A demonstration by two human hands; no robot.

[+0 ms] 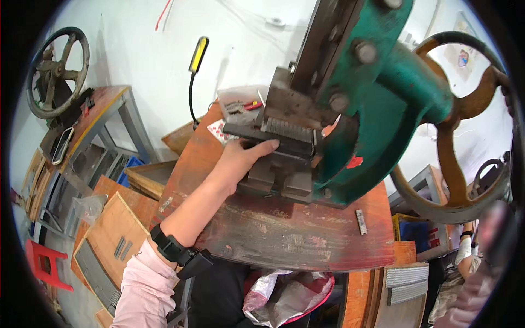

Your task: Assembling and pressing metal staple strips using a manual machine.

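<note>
My left hand is closed on a long dark metal bar at the bed of a green hand press. My thumb lies along the bar's near side, and the other fingers are hidden behind it. Right above the bar stands a row of thin ribbed metal strips, under the press's steel ram. A grey steel block sits below my hand. At the right rim a pink sleeve and blurred forearm reach up beside the press's large handwheel; the fingers of my right hand cannot be made out.
A small metal strip stack lies on the worn red table. Behind the press are a plastic tray and a yellow-black lamp. Wooden trays with strips stand left; a co-worker's arm shows at right.
</note>
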